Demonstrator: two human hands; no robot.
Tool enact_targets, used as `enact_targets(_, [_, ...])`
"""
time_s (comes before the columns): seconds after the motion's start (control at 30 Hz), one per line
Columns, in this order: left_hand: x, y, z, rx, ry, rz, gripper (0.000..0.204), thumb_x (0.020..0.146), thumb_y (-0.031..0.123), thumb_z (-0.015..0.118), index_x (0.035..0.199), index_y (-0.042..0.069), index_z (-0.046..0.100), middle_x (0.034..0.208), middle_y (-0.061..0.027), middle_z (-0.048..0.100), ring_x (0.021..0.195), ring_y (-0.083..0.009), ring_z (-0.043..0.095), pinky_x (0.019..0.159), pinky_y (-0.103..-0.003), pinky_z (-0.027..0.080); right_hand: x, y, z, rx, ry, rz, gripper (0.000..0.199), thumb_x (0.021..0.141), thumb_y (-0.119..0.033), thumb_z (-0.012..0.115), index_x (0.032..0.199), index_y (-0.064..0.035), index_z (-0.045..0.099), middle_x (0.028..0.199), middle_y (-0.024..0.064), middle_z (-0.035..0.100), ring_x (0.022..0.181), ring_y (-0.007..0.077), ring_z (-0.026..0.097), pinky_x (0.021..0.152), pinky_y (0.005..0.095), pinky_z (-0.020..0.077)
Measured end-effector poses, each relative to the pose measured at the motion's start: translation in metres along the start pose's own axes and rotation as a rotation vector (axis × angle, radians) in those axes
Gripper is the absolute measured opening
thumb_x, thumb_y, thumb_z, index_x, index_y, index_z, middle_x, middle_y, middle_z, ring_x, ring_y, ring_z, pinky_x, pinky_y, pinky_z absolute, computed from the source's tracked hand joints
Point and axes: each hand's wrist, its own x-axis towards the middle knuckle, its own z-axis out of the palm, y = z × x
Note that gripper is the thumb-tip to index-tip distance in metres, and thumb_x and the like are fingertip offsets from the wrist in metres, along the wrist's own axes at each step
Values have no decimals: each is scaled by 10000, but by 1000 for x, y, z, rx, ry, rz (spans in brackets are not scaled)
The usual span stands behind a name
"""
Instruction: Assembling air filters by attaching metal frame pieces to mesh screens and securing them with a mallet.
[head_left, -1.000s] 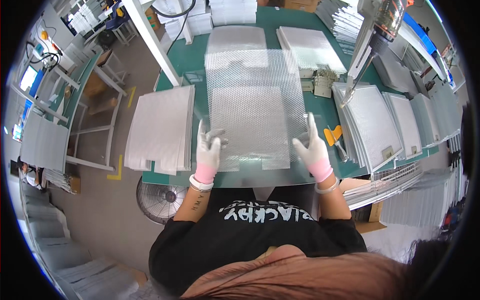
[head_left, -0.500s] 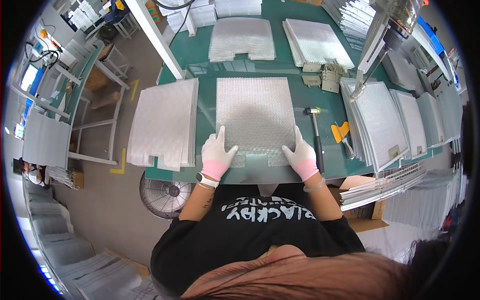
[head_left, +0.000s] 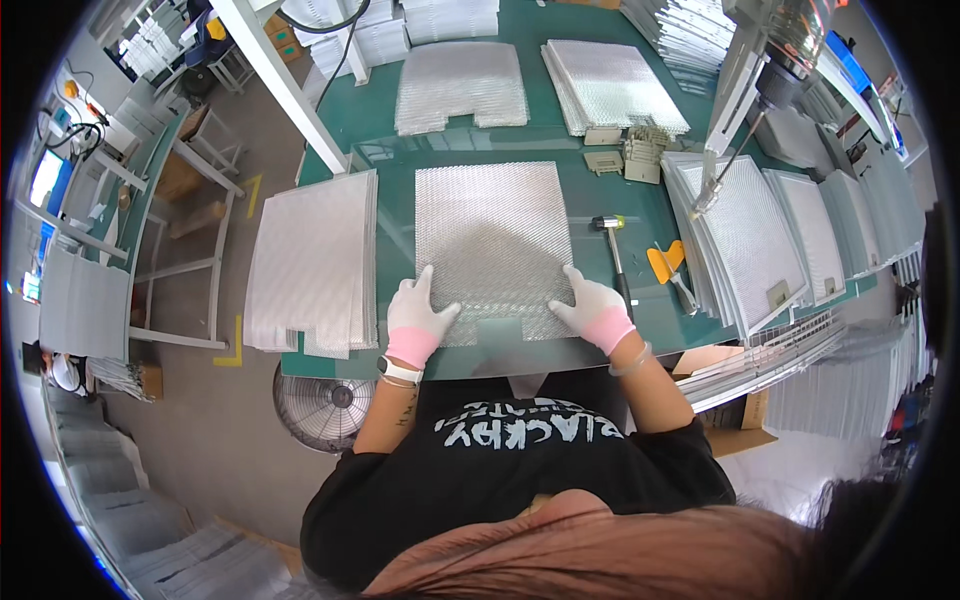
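A square sheet of silvery metal mesh (head_left: 490, 250) lies flat on the green tabletop (head_left: 560, 130), directly in front of the person and close to the near edge, with a small rectangular notch cut into the middle of its near side. The left hand (head_left: 418, 318), in a white glove with a pink cuff, rests palm down with its fingers spread on the sheet's near left corner; the right hand (head_left: 592, 305), gloved the same way, presses flat on the near right corner. Neither hand has a closed grip on anything: both lie open on the mesh, which looks like a way of keeping the springy sheet flat and square to the tabletop's edge. To the left, touching nothing else, a thick stack of similar mesh sheets (head_left: 312, 262) overhangs the tabletop's left edge, placed within easy reach. At the far side lie two more mesh stacks (head_left: 460, 85), one left and one right. Just right of the sheet a small mallet (head_left: 612, 245) with a pale head lies with its handle pointing toward the person, and beside it an orange scraper (head_left: 664, 264). Small beige plastic parts (head_left: 628, 155) sit in a cluster beyond these. Farther right, framed mesh panels (head_left: 790, 235) lean in overlapping rows. A floor fan (head_left: 325, 405) stands below the tabletop's near left corner. No package label is clear enough to describe.
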Motion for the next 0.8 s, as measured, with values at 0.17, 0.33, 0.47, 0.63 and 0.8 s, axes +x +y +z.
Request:
enact_targets(0.17, [6, 4, -20, 254, 96, 155, 769, 715, 423, 759, 1389, 184, 476, 1406, -219, 399, 1326, -438, 330, 1098, -530, 274, 76, 34, -42, -106, 118, -119, 472, 866, -437, 569, 1104, -32, 610, 964, 202, 670, 951, 357, 640, 830, 439, 507])
enact_targets(0.33, [13, -16, -6, 183, -108, 333, 735, 692, 464, 759, 1344, 214, 528, 1459, -177, 367, 1379, -456, 236, 1124, -600, 146, 197, 69, -63, -204, 334, 324, 532, 889, -490, 557, 1126, -17, 612, 1179, 228, 598, 1070, 377, 608, 921, 446, 495])
enact_targets(0.47, [-34, 7, -13, 240, -187, 224, 710, 696, 428, 761, 1323, 179, 540, 1432, -178, 389, 1371, -450, 246, 1120, -614, 146, 227, 55, -54, -286, 286, 457, 541, 883, -467, 597, 1189, -22, 584, 1194, 214, 611, 1090, 339, 623, 879, 428, 528])
enact_targets(0.63, [-88, 10, -25, 8, 176, 345, 565, 727, 282, 759, 1230, 84, 594, 1237, -154, 547, 1258, -380, 427, 1073, -517, 304, 238, 74, -55, -431, 229, 253, 504, 976, -147, 349, 1440, 31, 261, 1105, 215, 668, 978, 350, 673, 824, 446, 539])
enact_targets(0.8, [-160, -23, 30, -1089, -737, -147, 268, 935, 244, 604, 1028, -2, 655, 1044, -78, 686, 924, -199, 656, 860, -313, 503, 189, 64, -72, -430, 342, 229, 521, 912, -82, 484, 1405, 14, 345, 1082, 177, 679, 964, 343, 673, 789, 442, 537])
